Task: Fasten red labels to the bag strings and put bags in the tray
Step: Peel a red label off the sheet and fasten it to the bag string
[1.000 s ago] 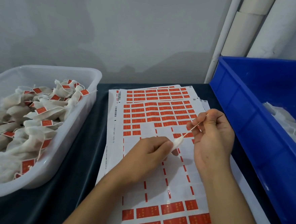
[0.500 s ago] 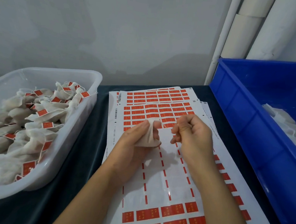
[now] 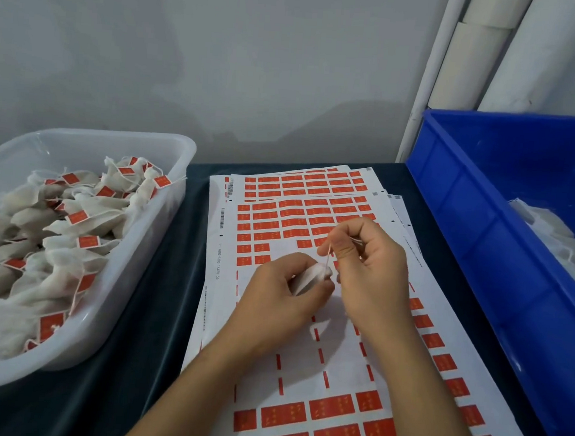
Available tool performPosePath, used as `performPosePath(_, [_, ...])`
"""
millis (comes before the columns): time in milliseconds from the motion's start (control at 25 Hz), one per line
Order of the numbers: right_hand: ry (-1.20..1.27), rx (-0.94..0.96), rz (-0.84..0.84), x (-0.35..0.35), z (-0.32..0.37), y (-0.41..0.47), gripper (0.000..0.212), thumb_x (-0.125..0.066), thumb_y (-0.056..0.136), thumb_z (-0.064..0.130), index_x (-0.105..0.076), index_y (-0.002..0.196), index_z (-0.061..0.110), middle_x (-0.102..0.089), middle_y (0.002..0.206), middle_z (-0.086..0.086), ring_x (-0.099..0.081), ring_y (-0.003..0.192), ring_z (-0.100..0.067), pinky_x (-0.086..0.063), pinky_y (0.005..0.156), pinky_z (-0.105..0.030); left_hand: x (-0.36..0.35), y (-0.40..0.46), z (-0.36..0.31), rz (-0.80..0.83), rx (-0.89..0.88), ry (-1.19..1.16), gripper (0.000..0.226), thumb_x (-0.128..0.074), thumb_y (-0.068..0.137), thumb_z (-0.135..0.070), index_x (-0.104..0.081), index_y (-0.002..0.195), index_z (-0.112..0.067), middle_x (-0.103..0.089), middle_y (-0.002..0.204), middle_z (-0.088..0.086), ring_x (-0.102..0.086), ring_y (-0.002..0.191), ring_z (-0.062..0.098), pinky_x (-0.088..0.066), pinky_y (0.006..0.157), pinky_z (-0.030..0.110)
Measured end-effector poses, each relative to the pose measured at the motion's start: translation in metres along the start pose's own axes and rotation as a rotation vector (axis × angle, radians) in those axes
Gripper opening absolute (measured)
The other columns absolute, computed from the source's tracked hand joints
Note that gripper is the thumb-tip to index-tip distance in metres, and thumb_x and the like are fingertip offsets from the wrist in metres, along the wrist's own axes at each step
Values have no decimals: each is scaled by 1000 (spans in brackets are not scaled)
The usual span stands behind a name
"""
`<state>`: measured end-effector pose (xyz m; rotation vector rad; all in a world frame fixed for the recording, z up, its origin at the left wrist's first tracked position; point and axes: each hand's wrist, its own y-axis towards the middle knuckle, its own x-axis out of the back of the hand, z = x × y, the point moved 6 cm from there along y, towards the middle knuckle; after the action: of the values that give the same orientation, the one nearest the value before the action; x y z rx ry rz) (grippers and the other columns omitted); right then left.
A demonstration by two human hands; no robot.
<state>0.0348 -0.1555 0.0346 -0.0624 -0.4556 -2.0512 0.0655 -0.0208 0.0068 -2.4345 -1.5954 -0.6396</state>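
Note:
My left hand (image 3: 284, 296) grips a small white mesh bag (image 3: 312, 276) above the sheets of red labels (image 3: 313, 219). My right hand (image 3: 368, 264) pinches the bag's thin string (image 3: 328, 258), which runs up from the bag to its fingers. Both hands hover over the bare middle of the top label sheet, where several labels are gone. On the left stands the white tray (image 3: 162, 229), heaped with white bags that carry red labels (image 3: 75, 216).
A blue bin (image 3: 473, 265) at the right holds unlabelled white bags (image 3: 557, 236). Dark cloth (image 3: 156, 327) covers the table between tray and sheets. White pipes (image 3: 474, 60) stand against the grey wall behind the bin.
My left hand lowered the bag and shifted right. My right hand has opened somewhat from a tight pinch and the string now shows taut between bag and fingers.

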Motion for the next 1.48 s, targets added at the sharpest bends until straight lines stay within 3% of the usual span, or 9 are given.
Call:
performPosePath(240, [-63, -50, 119, -10, -11, 0, 7, -66, 97, 37, -65, 90, 39, -68, 89, 25, -62, 92, 12, -50, 63, -4, 2, -2, -2, -30, -31, -17, 24, -62, 103, -30, -68, 80, -28, -66, 70, -12, -61, 63, 4, -45, 58, 11])
performPosePath(440, [-70, -38, 78, -7, -12, 0, 9, -67, 95, 39, -62, 88, 41, -66, 89, 26, -59, 95, 17, -46, 63, 1, 0, -2, -1, -69, -35, 49, 20, -59, 105, -28, -65, 86, -31, -68, 81, -19, -65, 74, 4, -48, 61, 9])
performPosePath(640, [-36, -75, 38, -6, -16, 1, 8, -67, 94, 43, -64, 88, 39, -68, 89, 24, -67, 86, 5, -51, 60, -4, 1, -2, -2, -112, -44, 39, 13, -58, 105, -29, -61, 94, -35, -65, 92, -30, -65, 87, -5, -46, 63, 3])
performPosePath(800, [41, -133, 67, -8, -20, -1, 7, -68, 93, 44, -67, 91, 38, -68, 89, 28, -67, 86, 9, -56, 61, -11, 0, -3, -1, -129, -65, 15, 12, -62, 103, -27, -59, 95, -35, -65, 91, -35, -65, 88, -9, -46, 64, 1])
performPosePath(920, [93, -221, 95, -8, -25, -1, 10, -69, 94, 43, -72, 93, 33, -73, 85, 18, -71, 76, -3, -55, 57, -14, 2, -3, -2, -174, -84, -34, 8, -63, 103, -27, -63, 98, -34, -67, 94, -29, -66, 92, -3, -48, 65, 4])
performPosePath(1040, [90, -281, 153, -13, -27, -3, 14, -67, 96, 44, -74, 95, 32, -74, 83, 17, -71, 79, -9, -60, 68, -22, 8, -4, -3, -248, -96, -67, 8, -62, 103, -29, -64, 96, -34, -69, 92, -24, -68, 91, 1, -49, 67, 5])
performPosePath(1120, [78, -284, 181, -16, -26, -5, 13, -66, 97, 42, -74, 96, 32, -74, 83, 17, -71, 81, -8, -61, 74, -25, 11, -4, -1, -287, -80, -112, 10, -61, 103, -28, -64, 95, -34, -70, 90, -22, -69, 90, 2, -50, 68, 6])
performPosePath(1480, [19, -230, 262, -21, -23, -6, 12, -63, 100, 36, -73, 94, 32, -70, 76, 21, -67, 75, 4, -53, 68, -18, 17, 3, 12, -285, 33, -266, 13, -60, 103, -24, -71, 95, -24, -75, 88, -5, -72, 86, 14, -61, 74, 25])
